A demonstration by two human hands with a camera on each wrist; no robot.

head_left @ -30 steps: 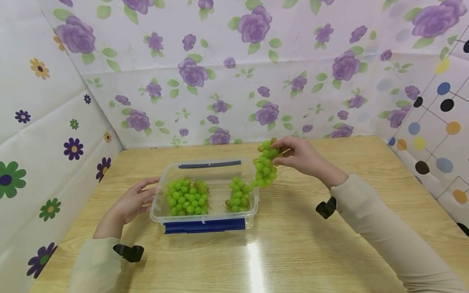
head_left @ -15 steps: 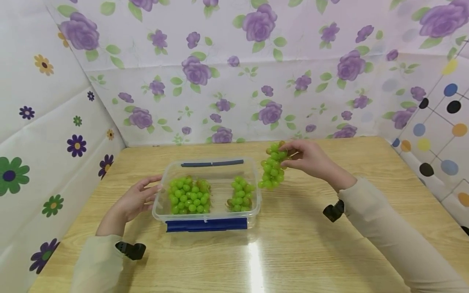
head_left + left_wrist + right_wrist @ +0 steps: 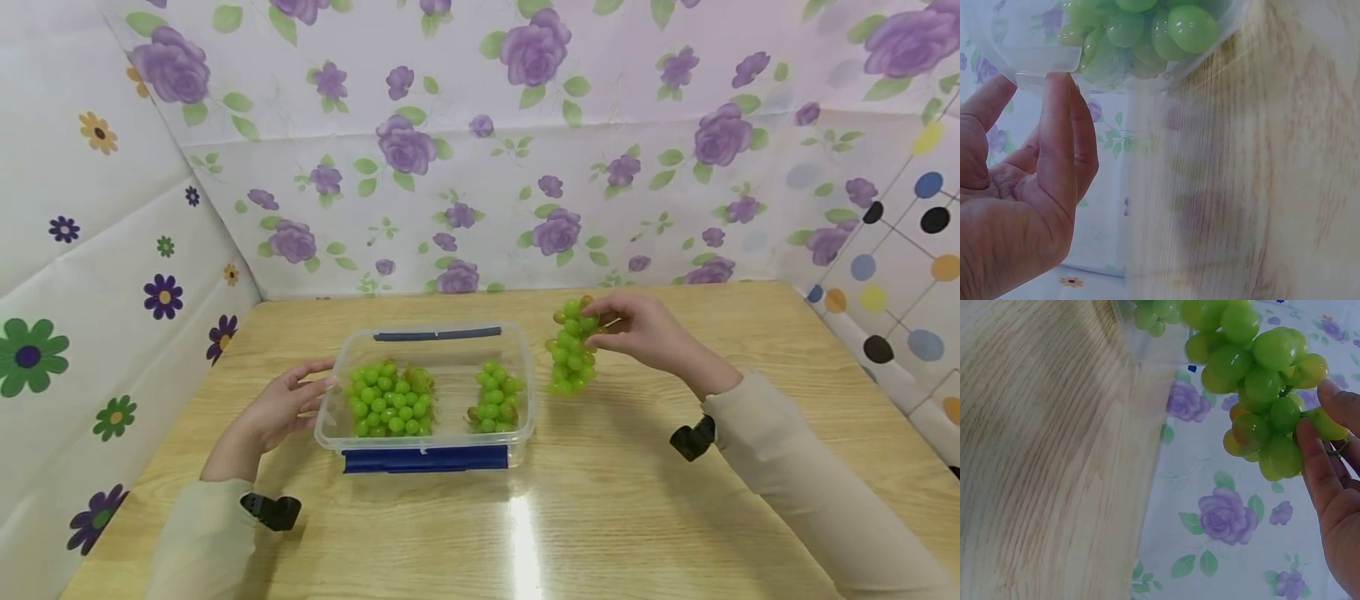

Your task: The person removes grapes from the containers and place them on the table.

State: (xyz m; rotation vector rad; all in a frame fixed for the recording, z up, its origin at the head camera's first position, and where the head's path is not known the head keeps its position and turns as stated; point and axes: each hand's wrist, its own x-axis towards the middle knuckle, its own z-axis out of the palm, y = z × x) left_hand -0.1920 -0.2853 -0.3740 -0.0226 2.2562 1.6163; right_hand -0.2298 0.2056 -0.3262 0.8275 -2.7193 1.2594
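My right hand [image 3: 643, 332] pinches a bunch of green grapes [image 3: 573, 358] by its upper part. The bunch hangs just right of a clear plastic container [image 3: 453, 398]; in the right wrist view, thumb and fingers close on the stem side of the grapes [image 3: 1260, 384]. Inside the container, a large bunch of grapes [image 3: 392, 403] lies at the left and a smaller bunch [image 3: 495, 398] at the right, with a gap between. My left hand [image 3: 283, 407] has its fingertips at the container's left end; loosely extended fingers [image 3: 1057, 137] touch the edge in the left wrist view.
The container has blue latches, the front one [image 3: 426, 459] folded down, and no lid on it. It stands on a wooden table [image 3: 420, 533]. A flowered cloth [image 3: 420, 225] rises behind the table, with patterned cloths at both sides.
My right hand has carried the bunch of grapes rightward and slightly down, from over the container's right rim to outside it. The left hand stays at the container's left end.
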